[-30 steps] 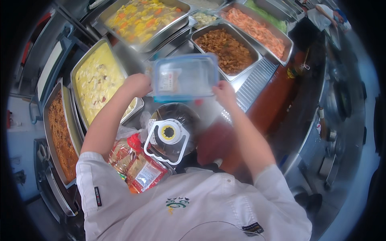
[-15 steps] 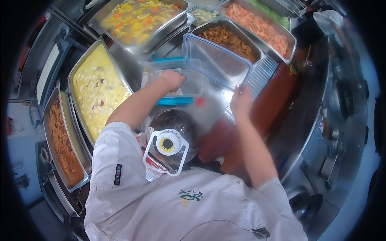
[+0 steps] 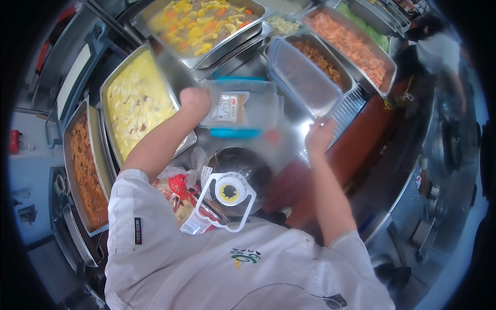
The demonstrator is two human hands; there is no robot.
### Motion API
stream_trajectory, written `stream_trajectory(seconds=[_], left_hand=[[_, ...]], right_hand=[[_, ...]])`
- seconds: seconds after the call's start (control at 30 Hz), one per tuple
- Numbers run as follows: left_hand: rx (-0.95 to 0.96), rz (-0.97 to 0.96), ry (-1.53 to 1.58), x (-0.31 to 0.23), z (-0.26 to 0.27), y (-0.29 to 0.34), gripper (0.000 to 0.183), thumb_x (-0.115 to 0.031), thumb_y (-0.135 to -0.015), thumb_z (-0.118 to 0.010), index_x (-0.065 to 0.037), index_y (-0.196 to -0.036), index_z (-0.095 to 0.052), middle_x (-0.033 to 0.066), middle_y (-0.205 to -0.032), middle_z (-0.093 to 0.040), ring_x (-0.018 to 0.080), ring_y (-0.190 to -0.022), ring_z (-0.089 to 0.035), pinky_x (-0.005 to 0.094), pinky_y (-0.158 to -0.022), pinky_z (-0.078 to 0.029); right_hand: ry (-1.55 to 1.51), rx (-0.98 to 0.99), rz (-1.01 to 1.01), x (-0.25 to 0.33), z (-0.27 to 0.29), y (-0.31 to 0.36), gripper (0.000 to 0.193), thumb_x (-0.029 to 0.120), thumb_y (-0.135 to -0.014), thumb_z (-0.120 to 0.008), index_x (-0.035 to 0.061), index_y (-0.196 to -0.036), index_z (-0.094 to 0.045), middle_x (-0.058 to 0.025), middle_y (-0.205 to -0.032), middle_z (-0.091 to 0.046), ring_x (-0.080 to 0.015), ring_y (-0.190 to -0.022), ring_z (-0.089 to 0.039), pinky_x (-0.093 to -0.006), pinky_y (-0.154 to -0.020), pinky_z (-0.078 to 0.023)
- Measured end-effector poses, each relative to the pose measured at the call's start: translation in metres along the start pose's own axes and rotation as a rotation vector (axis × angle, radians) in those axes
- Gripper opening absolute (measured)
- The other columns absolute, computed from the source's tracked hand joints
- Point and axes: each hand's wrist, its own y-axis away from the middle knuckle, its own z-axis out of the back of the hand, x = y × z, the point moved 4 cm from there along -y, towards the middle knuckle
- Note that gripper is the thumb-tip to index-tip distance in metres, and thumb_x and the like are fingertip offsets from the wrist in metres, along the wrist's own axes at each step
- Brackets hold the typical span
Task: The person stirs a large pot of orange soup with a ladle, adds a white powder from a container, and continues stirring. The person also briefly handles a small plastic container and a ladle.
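Observation:
My right hand (image 3: 320,137) is closed on the lower corner of a clear plastic lid (image 3: 305,77) with a bluish rim. The lid is tilted up, partly in front of a steel pan of brown cooked food. My left hand (image 3: 195,101) is at the left edge of a clear plastic box (image 3: 263,103) with turquoise clips on its near and far sides. Its fingers are turned away and blurred, so their grip cannot be made out. A flat wrapped packet (image 3: 227,107) with a white label appears within the box's outline.
Steel pans of food surround the worktop: yellow egg-like food (image 3: 135,101), corn and carrot stew (image 3: 199,26), pink shrimp-like food (image 3: 349,41) and reddish mince (image 3: 85,165). Closer to me are a dark round bowl (image 3: 243,160), a white-handled lid (image 3: 229,194) and plastic packaging (image 3: 178,188).
My left hand has moved from over the packet to the box's left edge, uncovering the packet. My right hand still holds the lid. The whole view has shifted slightly.

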Motion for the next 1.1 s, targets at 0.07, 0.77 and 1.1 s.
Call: stream_trajectory(seconds=[0.07,0.77,1.1], left_hand=[[0.066,0.068,0.034,0.008,-0.01,-0.002,0.028,-0.017,-0.086,-0.054,-0.011,-0.106,-0.073,0.0088,-0.111,-0.07,0.0256,-0.101,-0.068,0.0378,-0.078,-0.056],[-0.807,-0.284,0.406,0.005,0.083,0.085,0.011,-0.018,-0.084,-0.059,-0.011,-0.081,-0.066,0.012,-0.078,-0.065,0.0328,-0.074,-0.065,0.044,-0.065,-0.051],[-1.401,-0.429,0.475,0.032,0.205,0.157,0.003,-0.009,-0.088,-0.064,-0.006,-0.089,-0.065,0.011,-0.08,-0.062,0.0307,-0.072,-0.062,0.0389,-0.063,-0.048]], right_hand=[[0.11,-0.078,0.068,0.007,-0.003,-0.007,0.023,0.017,-0.096,-0.053,-0.0006,-0.11,-0.048,-0.0185,-0.089,-0.062,-0.0341,-0.077,-0.066,-0.0444,-0.07,-0.049],[0.239,0.412,-0.109,0.015,-0.031,0.009,0.039,0.029,-0.091,-0.058,0.0061,-0.121,-0.052,-0.0221,-0.114,-0.061,-0.0406,-0.107,-0.059,-0.0495,-0.091,-0.047],[0.193,0.346,-0.101,-0.011,0.006,0.033,0.049,0.027,-0.087,-0.062,-0.0004,-0.127,-0.052,-0.0245,-0.109,-0.065,-0.04,-0.105,-0.061,-0.047,-0.09,-0.049]])
